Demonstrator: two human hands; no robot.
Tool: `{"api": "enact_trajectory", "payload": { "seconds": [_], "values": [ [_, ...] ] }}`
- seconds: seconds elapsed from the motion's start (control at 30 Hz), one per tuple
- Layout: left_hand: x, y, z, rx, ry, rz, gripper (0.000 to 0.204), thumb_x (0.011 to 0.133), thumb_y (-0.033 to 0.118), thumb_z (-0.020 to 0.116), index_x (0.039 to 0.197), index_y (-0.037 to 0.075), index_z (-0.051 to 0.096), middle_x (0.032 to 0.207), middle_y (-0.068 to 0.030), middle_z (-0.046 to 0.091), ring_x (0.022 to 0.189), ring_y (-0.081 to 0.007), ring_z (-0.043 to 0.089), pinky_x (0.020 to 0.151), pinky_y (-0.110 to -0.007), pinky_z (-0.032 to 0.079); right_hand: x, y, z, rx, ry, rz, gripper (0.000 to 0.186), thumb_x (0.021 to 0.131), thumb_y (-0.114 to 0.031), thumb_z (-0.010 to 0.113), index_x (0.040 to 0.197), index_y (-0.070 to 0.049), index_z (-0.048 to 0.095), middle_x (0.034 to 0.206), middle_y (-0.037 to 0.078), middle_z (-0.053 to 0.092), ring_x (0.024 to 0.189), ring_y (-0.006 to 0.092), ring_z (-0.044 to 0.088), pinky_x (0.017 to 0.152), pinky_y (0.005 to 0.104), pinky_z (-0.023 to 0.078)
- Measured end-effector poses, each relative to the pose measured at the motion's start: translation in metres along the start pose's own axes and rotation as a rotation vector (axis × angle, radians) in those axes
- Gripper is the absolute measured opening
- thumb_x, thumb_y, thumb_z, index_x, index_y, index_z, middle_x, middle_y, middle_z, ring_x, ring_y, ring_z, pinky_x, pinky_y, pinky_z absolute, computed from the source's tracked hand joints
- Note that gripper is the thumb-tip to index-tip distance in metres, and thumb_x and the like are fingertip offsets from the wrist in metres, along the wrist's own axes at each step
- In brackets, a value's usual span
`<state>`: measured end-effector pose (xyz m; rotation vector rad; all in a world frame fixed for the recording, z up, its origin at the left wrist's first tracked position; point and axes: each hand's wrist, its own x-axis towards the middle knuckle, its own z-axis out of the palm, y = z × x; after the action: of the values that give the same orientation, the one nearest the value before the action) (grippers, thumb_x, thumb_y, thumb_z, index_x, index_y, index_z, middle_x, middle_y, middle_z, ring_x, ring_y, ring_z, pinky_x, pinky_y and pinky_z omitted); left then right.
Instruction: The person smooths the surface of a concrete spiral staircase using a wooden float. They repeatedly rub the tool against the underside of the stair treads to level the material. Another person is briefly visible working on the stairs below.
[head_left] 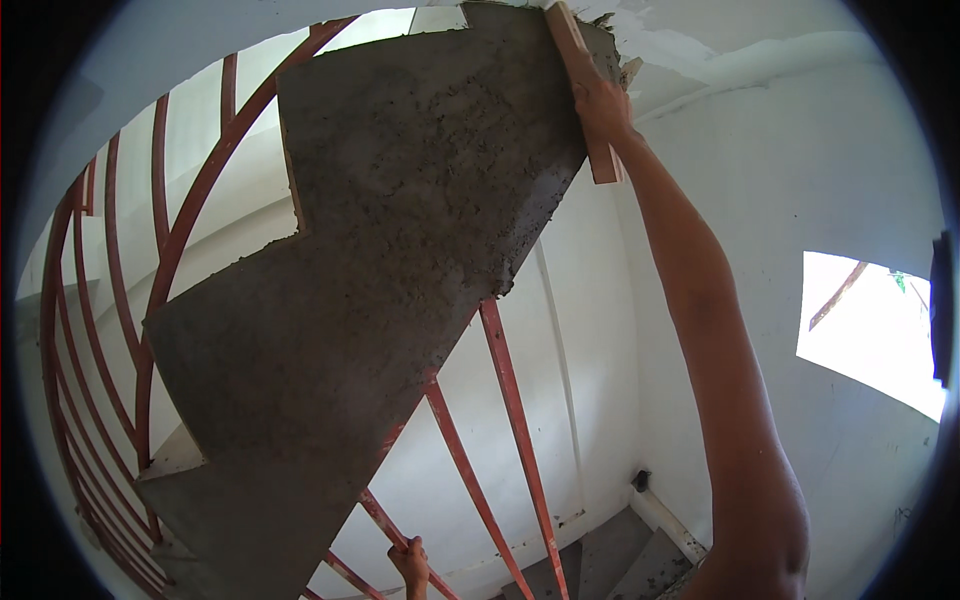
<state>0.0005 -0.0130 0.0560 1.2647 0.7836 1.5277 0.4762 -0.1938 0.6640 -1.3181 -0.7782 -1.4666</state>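
My right hand [600,110] reaches up and is closed on a long pale wooden board [560,30], which lies along the upper right edge of the grey cement-coated underside of a staircase [380,160]. The cement surface is patchy, with rough, crumbly bits along that edge and a lumpy spot lower down on it. Low in the view, my left hand [410,560] grips a red metal bar [380,515] that runs down from the stair's lower edge. Other red bars [515,430] slant down beside it.
Curved red railings [110,250] rise at the left. A white wall [720,180] with a bright opening [860,320] stands at the right. Grey winder steps [620,565] lie below, next to a white pipe [665,520] with a dark end.
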Motion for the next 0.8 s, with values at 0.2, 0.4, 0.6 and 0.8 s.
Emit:
{"api": "enact_trajectory", "payload": {
  "seconds": [0.2, 0.4, 0.6, 0.8],
  "values": [
    [-0.002, 0.001, -0.005, 0.019, 0.041, -0.035, 0.025, 0.074, 0.008, 0.058, 0.056, 0.008, 0.041, 0.045, 0.0026, 0.038, 0.034, -0.0074, 0.035, 0.033, -0.024, 0.027, -0.060, -0.071, -0.015, 0.157, -0.075, -0.145, 0.023, 0.079, -0.025, 0.060, 0.092, -0.007, 0.064, 0.073, 0.023, 0.062, 0.069, 0.0410, 0.061, 0.065, 0.0497, 0.049],
    [0.003, 0.002, -0.004, 0.031, -0.014, -0.005, 0.030, 0.074, 0.009, 0.057, 0.051, 0.011, 0.038, 0.043, 0.0035, 0.034, 0.033, -0.0075, 0.031, 0.033, -0.024, 0.025, -0.122, -0.119, -0.054, 0.336, -0.211, -0.523, 0.043, 0.079, -0.016, 0.061, 0.120, -0.014, 0.053, 0.081, 0.014, 0.061, 0.071, 0.0344, 0.060, 0.061, 0.0432, 0.050],
    [0.002, -0.001, -0.007, 0.012, -0.025, -0.028, 0.024, 0.074, 0.009, 0.058, 0.056, 0.008, 0.042, 0.045, 0.0024, 0.038, 0.034, -0.0081, 0.036, 0.034, -0.024, 0.028, -0.072, -0.052, -0.025, 0.195, -0.076, -0.550, 0.040, 0.081, -0.021, 0.059, 0.121, -0.017, 0.054, 0.085, 0.013, 0.062, 0.075, 0.0331, 0.062, 0.062, 0.0423, 0.051],
    [-0.001, 0.000, -0.003, -0.013, -0.036, -0.029, 0.024, 0.073, 0.009, 0.059, 0.055, 0.008, 0.043, 0.044, 0.0021, 0.039, 0.034, -0.0084, 0.037, 0.034, -0.025, 0.029, -0.020, 0.016, -0.013, 0.029, -0.107, 0.089, 0.038, 0.084, -0.028, 0.056, 0.117, -0.010, 0.054, 0.080, 0.021, 0.064, 0.076, 0.0387, 0.062, 0.068, 0.0494, 0.049]
  ]
}}
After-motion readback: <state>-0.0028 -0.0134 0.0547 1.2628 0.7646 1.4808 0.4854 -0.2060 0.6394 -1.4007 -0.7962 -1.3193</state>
